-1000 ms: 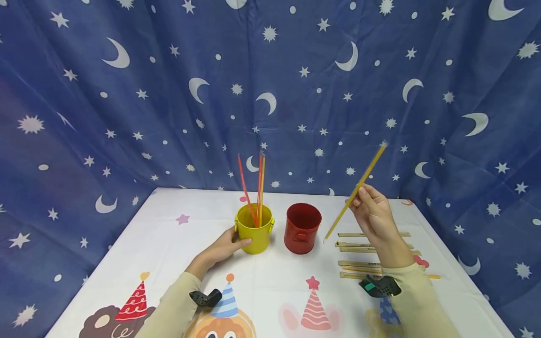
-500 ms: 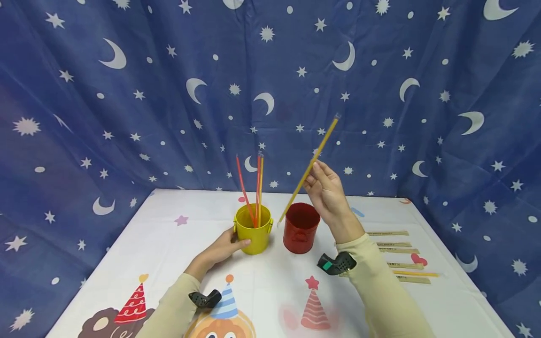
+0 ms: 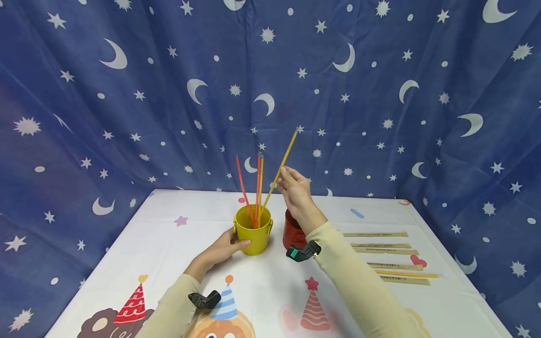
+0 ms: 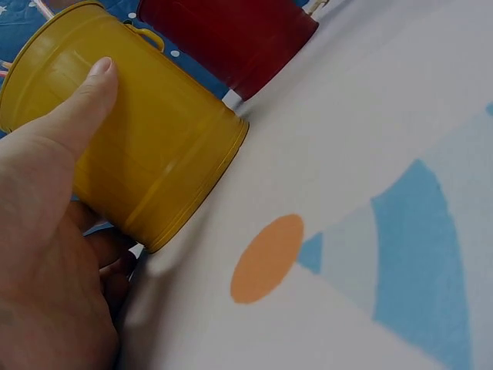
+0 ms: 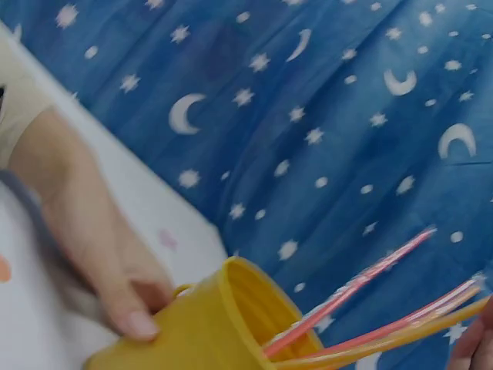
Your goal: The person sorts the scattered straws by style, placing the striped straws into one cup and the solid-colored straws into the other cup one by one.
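Observation:
My left hand holds the side of a small yellow bucket, its thumb across the front, as the left wrist view shows. Two red straws and a yellow straw in clear wrappers lean inside the bucket. My right hand pinches another yellow straw near its middle. That straw slants, with its lower end at the bucket's mouth; how deep it reaches is hard to tell. In the right wrist view only a bit of the right hand shows.
A red bucket stands right of the yellow one, partly hidden by the right wrist. Several paper-wrapped sticks and a yellow straw lie on the table's right side. A blue starry curtain hangs behind.
My right hand has carried the yellow straw leftward from above the paper-wrapped sticks, past the red bucket, and lowered its tip to the yellow bucket. My left hand has stayed put.

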### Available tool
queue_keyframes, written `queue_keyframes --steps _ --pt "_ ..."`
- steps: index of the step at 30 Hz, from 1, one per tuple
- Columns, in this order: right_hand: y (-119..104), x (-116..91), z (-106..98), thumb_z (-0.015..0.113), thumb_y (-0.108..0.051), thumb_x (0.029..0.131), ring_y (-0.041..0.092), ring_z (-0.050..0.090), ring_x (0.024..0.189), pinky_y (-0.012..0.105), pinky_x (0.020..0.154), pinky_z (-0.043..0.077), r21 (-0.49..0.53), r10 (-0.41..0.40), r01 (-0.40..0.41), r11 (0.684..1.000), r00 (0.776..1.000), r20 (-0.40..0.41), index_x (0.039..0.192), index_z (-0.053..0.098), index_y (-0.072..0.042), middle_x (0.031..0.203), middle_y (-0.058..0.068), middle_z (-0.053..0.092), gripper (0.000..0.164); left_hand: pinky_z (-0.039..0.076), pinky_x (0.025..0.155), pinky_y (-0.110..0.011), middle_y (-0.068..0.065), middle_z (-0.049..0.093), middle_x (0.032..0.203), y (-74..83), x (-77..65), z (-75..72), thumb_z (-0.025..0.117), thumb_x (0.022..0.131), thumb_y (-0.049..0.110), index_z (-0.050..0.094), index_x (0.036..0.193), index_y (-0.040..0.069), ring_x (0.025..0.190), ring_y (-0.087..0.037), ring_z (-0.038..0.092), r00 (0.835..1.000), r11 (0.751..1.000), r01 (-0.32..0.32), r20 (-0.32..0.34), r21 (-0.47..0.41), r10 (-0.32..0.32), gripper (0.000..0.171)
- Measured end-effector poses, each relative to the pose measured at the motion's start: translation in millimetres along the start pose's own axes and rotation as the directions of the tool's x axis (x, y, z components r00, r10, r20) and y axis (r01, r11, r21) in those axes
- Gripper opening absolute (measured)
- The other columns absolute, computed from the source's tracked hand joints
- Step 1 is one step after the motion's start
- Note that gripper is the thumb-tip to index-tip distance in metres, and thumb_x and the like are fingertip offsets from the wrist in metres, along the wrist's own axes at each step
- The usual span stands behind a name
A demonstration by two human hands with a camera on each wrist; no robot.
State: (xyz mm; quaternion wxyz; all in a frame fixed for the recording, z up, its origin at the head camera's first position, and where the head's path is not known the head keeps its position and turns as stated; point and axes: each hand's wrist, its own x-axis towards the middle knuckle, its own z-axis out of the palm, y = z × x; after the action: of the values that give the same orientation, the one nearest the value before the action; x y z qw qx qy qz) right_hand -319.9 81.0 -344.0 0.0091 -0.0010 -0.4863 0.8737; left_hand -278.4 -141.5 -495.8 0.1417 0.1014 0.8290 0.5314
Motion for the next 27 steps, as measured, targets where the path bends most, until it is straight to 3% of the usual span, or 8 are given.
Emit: queue_keyframes --steps 5,10,15,21,27 --pt "18.8 1.0 0.8 0.061 -0.013 0.102 0.005 0.060 0.072 0.018 0.075 0.055 -0.202 0.050 -0.065 0.977 0.996 -0.079 0.124 0.065 0.000 0.085 -0.006 0.062 0.027 0.021 0.127 -0.057 -0.022 0.022 0.167 -0.7 -0.7 -0.5 0.067 0.095 0.047 0.016 0.161 0.000 0.155 -0.041 0.022 1.000 1.000 0.007 0.001 0.001 -0.007 0.096" --pt "33.2 3.4 -2.1 0.063 -0.013 0.100 0.005 0.060 0.069 0.021 0.077 0.056 -0.326 0.093 -0.127 0.937 0.988 -0.120 0.124 0.066 0.002 0.090 -0.002 0.063 0.029 0.019 0.127 -0.056 -0.021 0.020 0.168 -1.2 1.9 -0.2 0.066 0.095 0.050 0.015 0.162 0.002 0.156 -0.039 0.020 1.000 1.000 0.003 0.000 0.007 -0.003 0.096" --pt "39.1 7.3 -3.6 0.064 -0.012 0.100 0.005 0.061 0.070 0.022 0.080 0.056 -0.358 0.127 -0.169 0.918 0.982 -0.139 0.126 0.067 0.001 0.112 0.006 0.067 0.030 0.019 0.127 -0.056 -0.021 0.022 0.168 -1.8 2.1 0.8 0.066 0.095 0.049 0.016 0.161 0.001 0.156 -0.039 0.021 1.000 1.000 0.009 -0.005 0.006 -0.009 0.095" --pt "33.5 8.2 -1.5 0.063 -0.012 0.099 0.008 0.062 0.080 0.014 0.071 0.054 -0.380 0.143 -0.192 0.905 0.978 -0.154 0.129 0.066 -0.004 0.118 0.009 0.063 0.031 0.021 0.127 -0.056 -0.021 0.022 0.168 -2.2 1.6 1.1 0.066 0.095 0.051 0.017 0.161 0.001 0.156 -0.040 0.022 1.000 1.000 0.017 -0.003 0.006 -0.017 0.096" --pt "20.9 4.1 -0.8 0.060 -0.020 0.102 0.012 0.064 0.092 0.014 0.075 0.055 -0.407 0.162 -0.183 0.895 0.983 -0.086 0.132 0.063 -0.006 0.137 0.014 0.058 0.034 0.021 0.127 -0.056 -0.021 0.023 0.167 -0.8 0.5 0.1 0.066 0.095 0.048 0.017 0.161 0.001 0.156 -0.039 0.022 1.000 1.000 0.005 -0.006 -0.005 -0.005 0.095"
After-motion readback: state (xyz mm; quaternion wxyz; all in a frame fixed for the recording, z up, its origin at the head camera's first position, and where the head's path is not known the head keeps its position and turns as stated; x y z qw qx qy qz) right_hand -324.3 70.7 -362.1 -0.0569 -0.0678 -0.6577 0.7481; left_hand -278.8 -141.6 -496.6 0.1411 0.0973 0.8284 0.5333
